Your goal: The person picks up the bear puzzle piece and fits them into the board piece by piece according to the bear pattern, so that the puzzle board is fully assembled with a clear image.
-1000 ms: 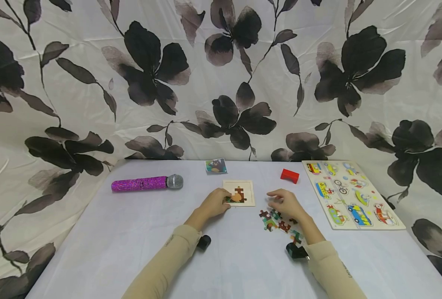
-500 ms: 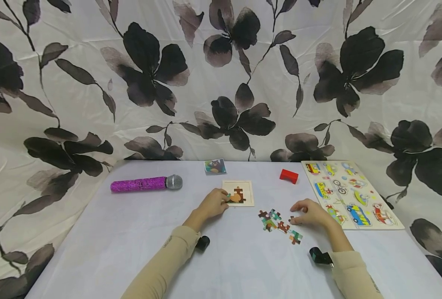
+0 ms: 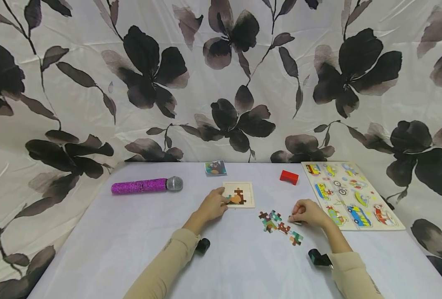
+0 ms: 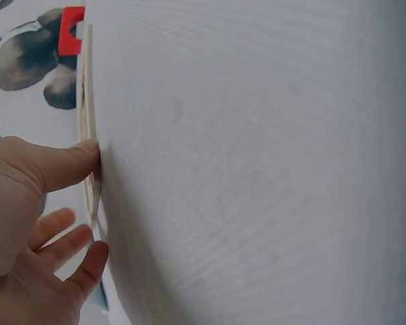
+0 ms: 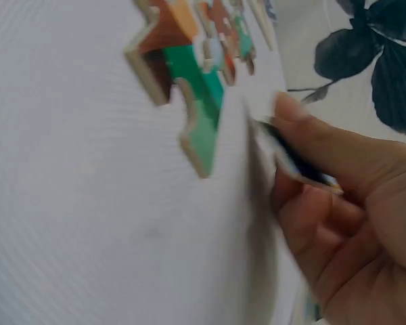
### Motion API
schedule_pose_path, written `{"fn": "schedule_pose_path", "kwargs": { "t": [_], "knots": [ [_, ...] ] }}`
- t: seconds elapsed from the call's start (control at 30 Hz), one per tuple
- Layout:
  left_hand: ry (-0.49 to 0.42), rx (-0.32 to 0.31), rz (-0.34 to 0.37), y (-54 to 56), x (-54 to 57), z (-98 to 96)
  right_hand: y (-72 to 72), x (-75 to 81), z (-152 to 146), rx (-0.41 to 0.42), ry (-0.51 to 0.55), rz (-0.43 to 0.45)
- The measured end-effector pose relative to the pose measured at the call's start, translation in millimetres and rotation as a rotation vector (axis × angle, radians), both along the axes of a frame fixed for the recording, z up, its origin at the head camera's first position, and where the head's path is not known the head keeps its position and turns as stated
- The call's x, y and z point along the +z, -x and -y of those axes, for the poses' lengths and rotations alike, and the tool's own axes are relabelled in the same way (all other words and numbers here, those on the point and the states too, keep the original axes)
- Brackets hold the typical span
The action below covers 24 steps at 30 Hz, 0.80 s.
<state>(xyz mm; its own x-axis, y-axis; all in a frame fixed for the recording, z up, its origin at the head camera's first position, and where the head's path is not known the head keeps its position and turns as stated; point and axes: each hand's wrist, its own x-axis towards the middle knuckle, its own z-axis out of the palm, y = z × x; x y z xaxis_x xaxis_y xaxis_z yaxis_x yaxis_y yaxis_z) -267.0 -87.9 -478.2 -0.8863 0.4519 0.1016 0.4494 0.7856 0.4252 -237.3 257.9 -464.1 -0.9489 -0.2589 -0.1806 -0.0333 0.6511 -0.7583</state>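
My left hand (image 3: pixel 212 204) lies at the left edge of a small wooden puzzle tray (image 3: pixel 248 187), partly filled with brown and orange pieces. In the left wrist view the thumb (image 4: pixel 78 162) touches the tray's edge (image 4: pixel 89 88), while several fingers spread loosely below. My right hand (image 3: pixel 310 212) pinches a puzzle piece (image 5: pixel 301 162) between thumb and fingers, just above the table. The held piece is dark on one face and tilted in the right wrist view. Left of that hand lie several loose puzzle pieces (image 3: pixel 283 227), brown, green and orange.
A purple microphone (image 3: pixel 140 186) lies at the left, and a small picture card (image 3: pixel 215 167) at the back. Behind the right hand are a red block (image 3: pixel 289 177) and a large vehicle picture board (image 3: pixel 340 174). A floral cloth (image 3: pixel 239 74) hangs behind the table.
My right hand moved right, from above the loose pieces to their right side, and now pinches one puzzle piece. The left hand stays at the tray, its fingers slightly shifted.
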Motion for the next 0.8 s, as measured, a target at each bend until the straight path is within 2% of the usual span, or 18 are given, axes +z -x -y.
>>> {"fn": "schedule_pose_path", "kwargs": {
  "t": [0.1,0.23,0.33,0.5,0.8],
  "knots": [
    [0.005,0.031,0.010,-2.2,-0.2,2.0,3.5,-5.0,2,-0.051,0.122,-0.061],
    [-0.007,0.037,0.026,-3.9,-0.1,3.2,9.1,-5.7,7,-0.051,0.171,-0.163],
    [-0.011,0.036,0.024,-4.3,-0.7,3.9,13.0,-1.3,15,-0.034,0.219,-0.190],
    [-0.019,0.028,0.019,-3.7,-2.9,4.5,19.9,5.8,32,-0.012,0.358,-0.150],
    [-0.003,0.020,0.010,0.4,-2.1,3.3,37.5,17.5,64,-0.074,0.480,-0.116]
  ]
}}
